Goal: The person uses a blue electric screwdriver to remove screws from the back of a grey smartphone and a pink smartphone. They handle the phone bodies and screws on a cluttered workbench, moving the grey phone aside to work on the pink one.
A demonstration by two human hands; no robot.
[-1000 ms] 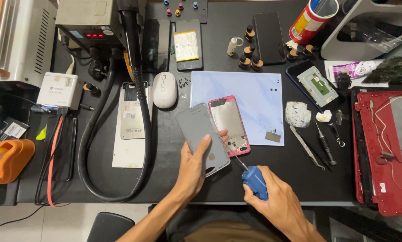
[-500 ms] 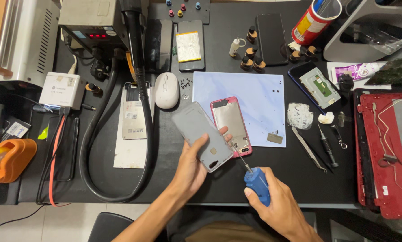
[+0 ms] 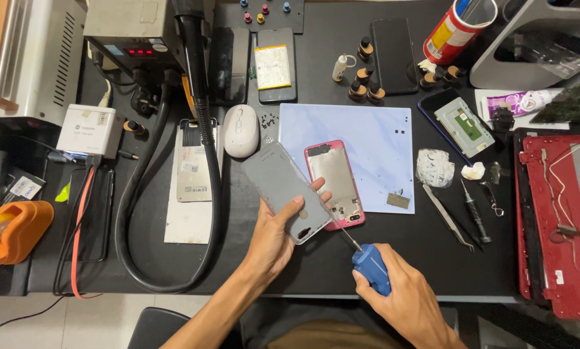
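My left hand (image 3: pixel 278 238) grips a grey phone back cover (image 3: pixel 283 187) by its lower end, lifted and tilted over the black table. Beside it lies a pink phone frame (image 3: pixel 336 182), its inside facing up, partly on a pale blue work mat (image 3: pixel 367 139). My right hand (image 3: pixel 403 300) is closed around a blue-handled screwdriver (image 3: pixel 369 265). The thin metal tip points up-left and touches the lower edge of the pink frame, just under the grey cover's corner.
A thick black hose (image 3: pixel 203 168) loops from a hot-air station (image 3: pixel 131 29) at the left. A white mouse (image 3: pixel 241 130), small bottles (image 3: pixel 362 77), tweezers (image 3: pixel 448 216), a red laptop shell (image 3: pixel 555 220) and an orange tape dispenser (image 3: pixel 12 229) surround the mat.
My left hand has lifted the grey cover slightly and shifted it left, away from the pink frame. The screwdriver stays at the frame's lower edge.
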